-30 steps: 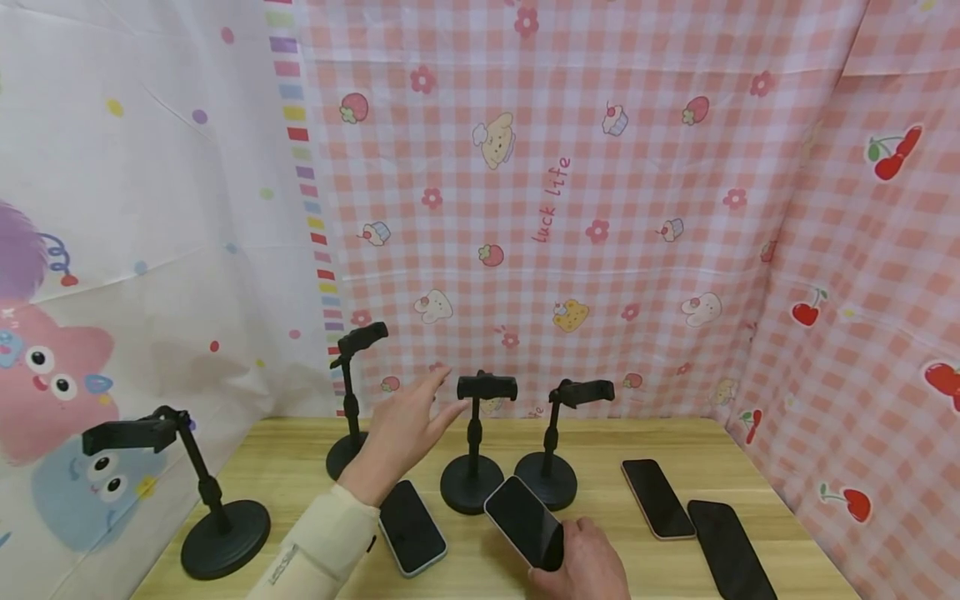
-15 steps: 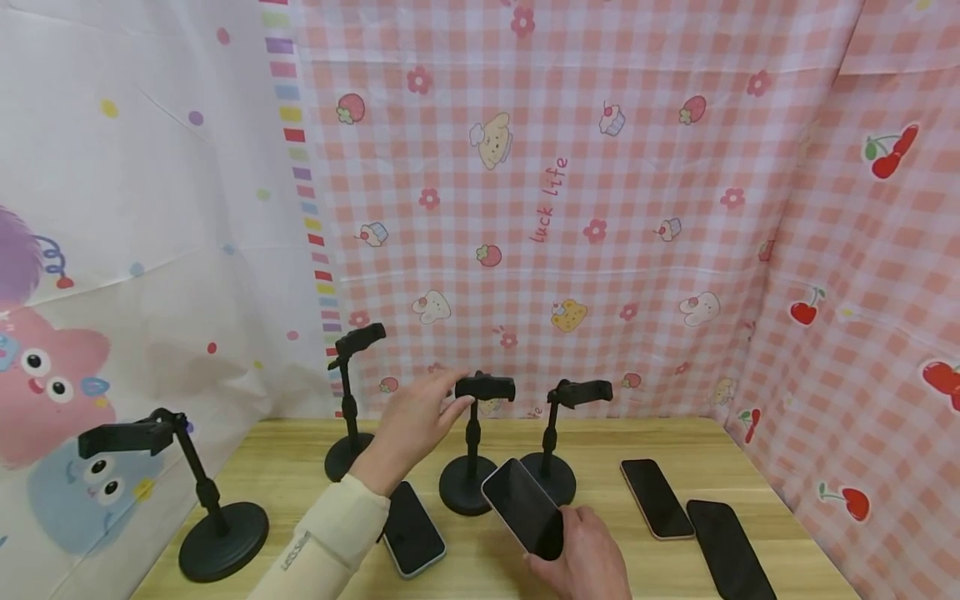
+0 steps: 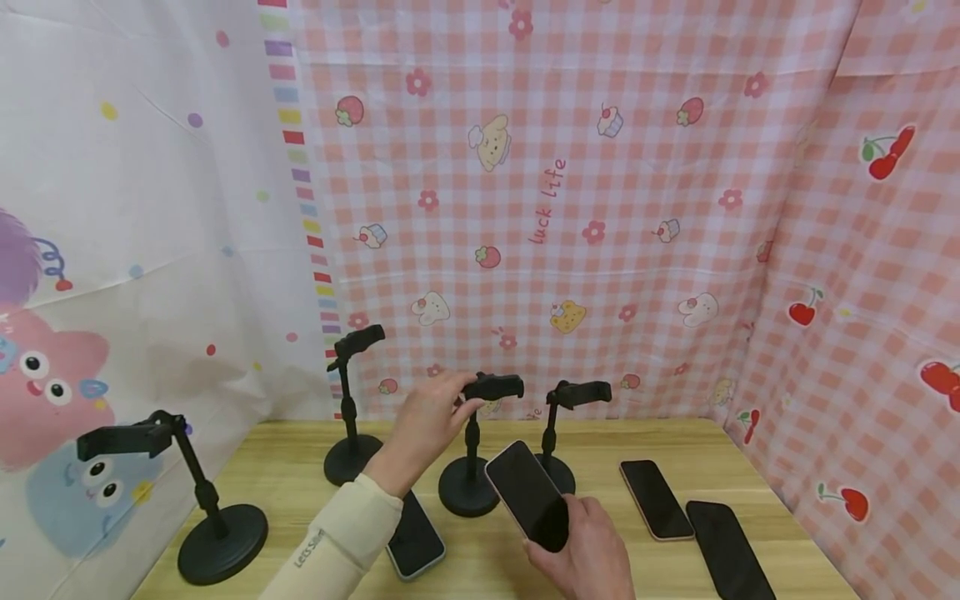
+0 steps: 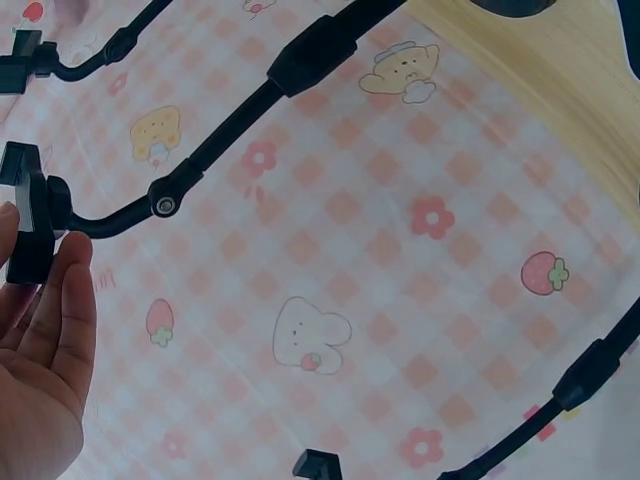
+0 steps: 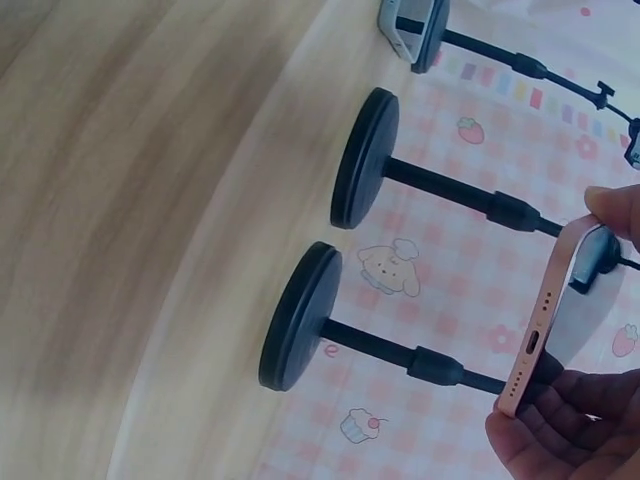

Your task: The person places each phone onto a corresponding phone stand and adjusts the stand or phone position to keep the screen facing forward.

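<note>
My left hand (image 3: 429, 419) pinches the left end of the black clamp (image 3: 497, 387) on top of the middle phone stand (image 3: 469, 487). In the left wrist view, the thumb is in front of the clamp (image 4: 32, 225) and the fingers curl behind it. Lower right of that stand, my right hand (image 3: 588, 546) grips a smartphone (image 3: 528, 492) by its lower end, screen up and tilted. The right wrist view shows the phone's pink edge (image 5: 540, 330) with its charging port, held between thumb and fingers. This phone partly covers the base of the stand (image 3: 553, 473) to its right.
Another phone (image 3: 416, 537) lies under my left forearm, partly hidden. Two more phones, one pink-edged (image 3: 657, 498) and one black (image 3: 729, 548), lie at the right of the wooden table (image 3: 600, 442). Further stands rise at the back left (image 3: 349, 417) and front left (image 3: 217, 533).
My left hand has moved right onto the middle stand's clamp and taken hold of it; the clamp has shifted slightly right. My right hand has raised the phone a little toward the stands.
</note>
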### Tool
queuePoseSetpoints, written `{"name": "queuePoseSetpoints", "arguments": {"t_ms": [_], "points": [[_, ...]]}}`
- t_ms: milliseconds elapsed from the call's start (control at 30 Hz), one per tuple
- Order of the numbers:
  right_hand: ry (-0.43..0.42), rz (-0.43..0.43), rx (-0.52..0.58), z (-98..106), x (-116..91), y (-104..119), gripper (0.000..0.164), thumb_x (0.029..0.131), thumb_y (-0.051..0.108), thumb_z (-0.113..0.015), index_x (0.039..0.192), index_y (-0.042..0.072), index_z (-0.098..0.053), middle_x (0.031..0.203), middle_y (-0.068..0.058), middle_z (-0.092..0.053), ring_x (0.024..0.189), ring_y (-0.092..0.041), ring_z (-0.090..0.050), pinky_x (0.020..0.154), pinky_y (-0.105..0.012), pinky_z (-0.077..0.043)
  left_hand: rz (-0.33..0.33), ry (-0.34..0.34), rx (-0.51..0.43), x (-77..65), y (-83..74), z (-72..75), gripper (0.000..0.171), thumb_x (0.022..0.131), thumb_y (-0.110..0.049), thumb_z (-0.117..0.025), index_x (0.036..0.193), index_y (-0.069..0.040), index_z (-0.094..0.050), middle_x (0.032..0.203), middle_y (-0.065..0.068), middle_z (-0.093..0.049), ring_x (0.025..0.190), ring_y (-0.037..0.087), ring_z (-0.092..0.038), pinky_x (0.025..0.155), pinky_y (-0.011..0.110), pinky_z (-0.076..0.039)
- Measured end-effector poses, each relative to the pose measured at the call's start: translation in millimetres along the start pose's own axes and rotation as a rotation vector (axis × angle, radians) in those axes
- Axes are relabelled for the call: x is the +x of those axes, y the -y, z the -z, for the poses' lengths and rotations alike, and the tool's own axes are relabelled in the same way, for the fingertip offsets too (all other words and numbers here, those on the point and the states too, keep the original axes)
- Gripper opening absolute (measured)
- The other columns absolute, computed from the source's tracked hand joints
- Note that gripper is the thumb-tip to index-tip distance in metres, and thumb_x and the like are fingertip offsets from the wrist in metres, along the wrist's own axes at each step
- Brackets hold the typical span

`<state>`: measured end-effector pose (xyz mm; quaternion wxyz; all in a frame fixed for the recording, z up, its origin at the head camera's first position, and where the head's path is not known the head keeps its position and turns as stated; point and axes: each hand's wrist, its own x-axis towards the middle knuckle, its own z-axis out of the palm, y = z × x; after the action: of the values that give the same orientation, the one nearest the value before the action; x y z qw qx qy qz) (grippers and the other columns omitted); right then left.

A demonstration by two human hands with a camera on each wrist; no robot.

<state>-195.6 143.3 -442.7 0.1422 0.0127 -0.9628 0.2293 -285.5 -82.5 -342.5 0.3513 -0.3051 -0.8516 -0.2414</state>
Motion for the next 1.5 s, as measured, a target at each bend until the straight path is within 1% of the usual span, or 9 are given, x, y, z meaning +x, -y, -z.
{"name": "queuePoseSetpoints", "arguments": {"t_ms": [133,300,567,800,933,1100,1267,1367,1500], "points": [[-0.038,-0.02,0.033,2,-1,1,0.084,0.066,0.055,-0.086,0.12,-0.004,-0.063,0.105,-0.017,-0.061,0.089,-0.03,-0.062,0.078,-0.049,-0.053,0.014,0.006,-0.019,-0.8,-0.5,0.2,0.034,0.088,-0.019,-0.076,0.116,-0.001,-0.067,0.103,0.011,-0.069,0.077,0.018,-0.066,0.067,0.033,-0.056],[-0.106,-0.033,0.073,4,0,5,0.081,0.068,0.055,-0.085,0.119,-0.004,-0.064,0.104,-0.016,-0.061,0.089,-0.03,-0.061,0.077,-0.049,-0.053,0.003,0.013,-0.046,-1.9,1.2,0.8,0.035,0.089,-0.018,-0.075,0.119,-0.001,-0.066,0.103,0.011,-0.069,0.079,0.019,-0.067,0.069,0.035,-0.056],[-0.23,-0.023,0.159,7,4,23,0.077,0.07,0.051,-0.085,0.12,-0.003,-0.064,0.106,-0.015,-0.061,0.089,-0.028,-0.06,0.076,-0.048,-0.052,-0.005,0.056,-0.091,-4.1,5.3,1.7,0.036,0.094,-0.017,-0.07,0.127,-0.004,-0.065,0.101,0.009,-0.069,0.081,0.019,-0.067,0.072,0.035,-0.056],[-0.313,0.023,0.269,8,15,41,0.072,0.072,0.047,-0.086,0.121,0.0,-0.063,0.107,-0.013,-0.061,0.088,-0.026,-0.059,0.073,-0.046,-0.052,-0.015,0.064,-0.094,-5.2,8.1,1.4,0.036,0.094,-0.016,-0.069,0.128,-0.004,-0.064,0.102,0.008,-0.07,0.083,0.018,-0.068,0.073,0.035,-0.056],[-0.35,0.069,0.297,6,23,48,0.073,0.072,0.046,-0.087,0.122,-0.002,-0.063,0.107,-0.014,-0.061,0.087,-0.026,-0.059,0.073,-0.045,-0.052,0.004,0.085,-0.088,-5.7,8.1,2.1,0.037,0.095,-0.016,-0.068,0.13,-0.005,-0.063,0.108,0.008,-0.07,0.086,0.018,-0.069,0.073,0.035,-0.057],[-0.398,0.114,0.324,4,30,56,0.072,0.071,0.044,-0.088,0.121,-0.002,-0.063,0.103,-0.012,-0.061,0.084,-0.023,-0.058,0.069,-0.041,-0.051,0.02,0.101,-0.093,-5.8,7.4,3.9,0.036,0.095,-0.014,-0.068,0.13,-0.005,-0.063,0.111,0.009,-0.07,0.089,0.019,-0.07,0.075,0.037,-0.057],[-0.409,0.1,0.368,3,37,65,0.071,0.07,0.045,-0.088,0.12,0.001,-0.064,0.101,-0.009,-0.061,0.083,-0.02,-0.057,0.069,-0.039,-0.05,0.003,0.089,-0.094,-4.6,8.6,4.2,0.028,0.095,-0.014,-0.068,0.123,-0.009,-0.066,0.107,0.005,-0.07,0.09,0.017,-0.069,0.077,0.036,-0.057],[-0.401,0.075,0.395,4,42,70,0.071,0.07,0.045,-0.089,0.122,0.003,-0.064,0.105,-0.008,-0.061,0.087,-0.021,-0.058,0.073,-0.041,-0.05,-0.01,0.079,-0.089,-4.2,10.1,3.5,0.023,0.095,-0.014,-0.068,0.118,-0.012,-0.067,0.105,0.004,-0.07,0.091,0.018,-0.069,0.079,0.036,-0.056],[-0.392,0.063,0.424,4,48,76,0.071,0.071,0.045,-0.088,0.125,0.006,-0.063,0.108,-0.007,-0.062,0.09,-0.021,-0.059,0.075,-0.041,-0.051,-0.027,0.063,-0.076,-3.5,12.5,2.3,0.02,0.095,-0.015,-0.069,0.115,-0.014,-0.067,0.105,0.004,-0.071,0.091,0.018,-0.069,0.08,0.036,-0.056]]}}
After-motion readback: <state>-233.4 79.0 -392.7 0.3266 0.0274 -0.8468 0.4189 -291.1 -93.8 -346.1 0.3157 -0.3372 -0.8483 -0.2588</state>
